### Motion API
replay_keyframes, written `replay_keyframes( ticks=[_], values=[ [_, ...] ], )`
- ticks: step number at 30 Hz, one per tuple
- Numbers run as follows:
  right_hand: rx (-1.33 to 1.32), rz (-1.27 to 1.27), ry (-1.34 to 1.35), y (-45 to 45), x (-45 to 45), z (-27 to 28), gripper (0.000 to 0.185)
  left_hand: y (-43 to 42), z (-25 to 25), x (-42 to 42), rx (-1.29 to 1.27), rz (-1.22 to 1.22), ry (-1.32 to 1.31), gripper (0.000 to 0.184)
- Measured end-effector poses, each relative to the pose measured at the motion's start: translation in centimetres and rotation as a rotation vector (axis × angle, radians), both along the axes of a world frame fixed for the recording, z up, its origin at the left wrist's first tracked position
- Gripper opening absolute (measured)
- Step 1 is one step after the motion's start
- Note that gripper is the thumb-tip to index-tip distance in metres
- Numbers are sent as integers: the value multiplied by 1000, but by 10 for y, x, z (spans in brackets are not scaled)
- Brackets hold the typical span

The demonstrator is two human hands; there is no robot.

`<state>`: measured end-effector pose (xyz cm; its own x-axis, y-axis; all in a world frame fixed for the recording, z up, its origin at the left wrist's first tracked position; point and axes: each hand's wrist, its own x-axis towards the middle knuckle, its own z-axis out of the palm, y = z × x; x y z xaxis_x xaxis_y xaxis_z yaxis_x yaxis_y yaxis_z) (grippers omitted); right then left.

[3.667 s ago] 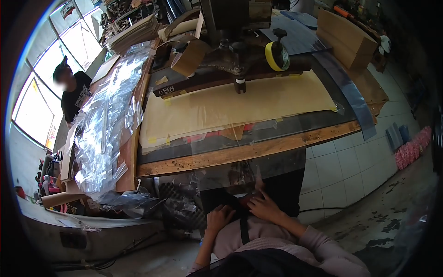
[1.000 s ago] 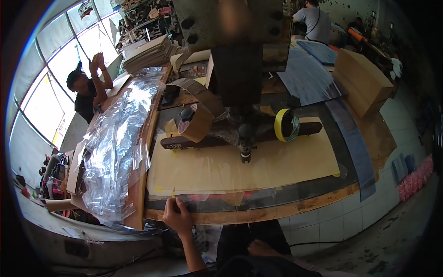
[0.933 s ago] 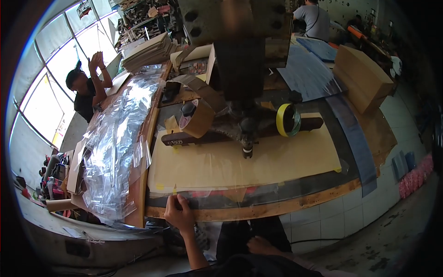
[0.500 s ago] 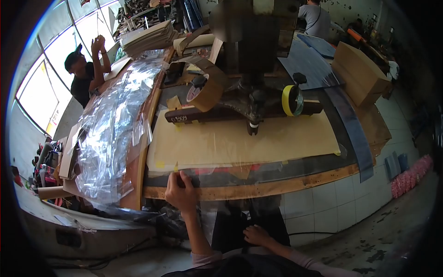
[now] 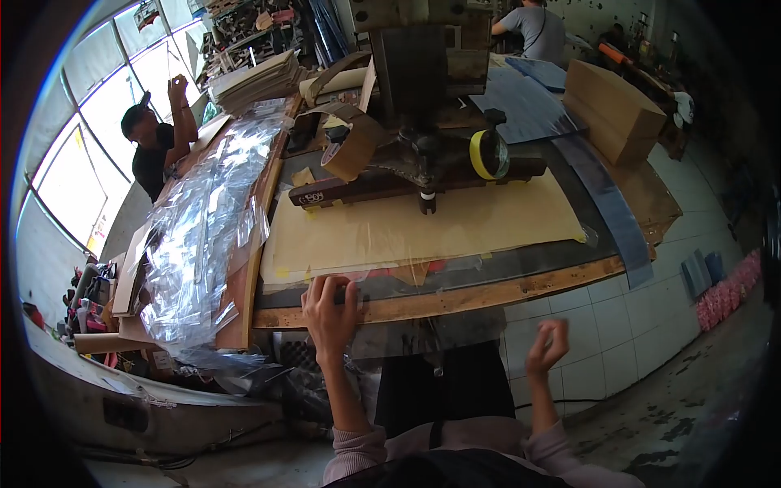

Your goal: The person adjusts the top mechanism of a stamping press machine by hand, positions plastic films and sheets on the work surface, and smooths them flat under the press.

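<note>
My left hand [image 5: 331, 309] is at the wooden front edge [image 5: 455, 303] of the work table, its fingers curled in a pinch. A clear plastic sheet [image 5: 427, 335] hangs over that edge beside it, above my lap; its left side meets my left hand. To the right, above the tiled floor, my right hand [image 5: 547, 350] is raised with its fingers closed; whatever they hold, if anything, cannot be made out. Beyond my hands, a wide cream sheet [image 5: 423, 232] lies on the dark table top, under the dark bar [image 5: 431, 177] of a press.
Rolls of brown tape [image 5: 351, 150] and yellow tape [image 5: 478, 156] sit on the press. Shiny clear plastic [image 5: 203, 220] is piled on the left. A cardboard box [image 5: 614, 110] stands at right. One person [image 5: 154, 142] is at left, another [image 5: 537, 32] at the back.
My right hand has risen from my lap and moved out to the right. My left hand has shifted slightly right and up along the table edge. The view has tilted a little.
</note>
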<state>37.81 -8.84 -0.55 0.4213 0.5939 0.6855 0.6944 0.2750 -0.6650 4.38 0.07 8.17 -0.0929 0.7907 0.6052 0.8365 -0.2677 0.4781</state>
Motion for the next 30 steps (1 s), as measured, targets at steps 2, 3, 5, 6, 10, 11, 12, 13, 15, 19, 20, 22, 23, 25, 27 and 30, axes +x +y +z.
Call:
replay_keyframes(
  ticks=[2, 3, 5, 6, 10, 11, 12, 13, 15, 19, 20, 22, 23, 25, 27, 30],
  values=[
    [72, -54, -110, 16, 2, 33, 15, -5, 1, 6, 43, -110, -6, 11],
    [97, -62, -196, 24, -4, 46, 15, -8, 2, 11, 71, -151, -5, 11],
    [88, -15, -317, 32, -22, 68, 16, -15, 0, 18, 99, -197, -13, 12],
    [95, 30, -363, 37, -30, 71, 19, -19, -2, 23, 115, -170, 0, 13],
    [-23, 112, -566, 47, -55, 67, 31, -32, -20, 42, 136, -43, 81, 17],
    [-30, 94, -589, 50, -57, 62, 34, -31, -26, 45, 152, -7, 109, 19],
    [-40, 77, -611, 53, -60, 56, 37, -31, -32, 46, 165, 28, 138, 20],
    [-48, 60, -636, 57, -62, 49, 40, -30, -37, 46, 159, 64, 182, 24],
    [20, 48, -650, 68, -58, 35, 44, -24, -42, 48, 216, 86, 166, 22],
    [216, -52, -640, 86, -58, 15, 50, -2, -66, 48, 498, 159, 141, 29],
    [256, -69, -634, 86, -60, 9, 51, -2, -68, 48, 554, 169, 126, 30],
    [315, -124, -628, 94, -61, -1, 51, 5, -71, 48, 619, 205, 136, 35],
    [326, -131, -624, 95, -61, -2, 51, 5, -72, 48, 623, 206, 132, 35],
    [329, -137, -617, 95, -62, -4, 50, 4, -74, 48, 624, 208, 132, 35],
    [329, -141, -613, 95, -63, -2, 50, 5, -73, 48, 630, 211, 138, 35],
    [343, -152, -617, 94, -64, 0, 52, 5, -73, 48, 619, 208, 126, 34]
  ],
)
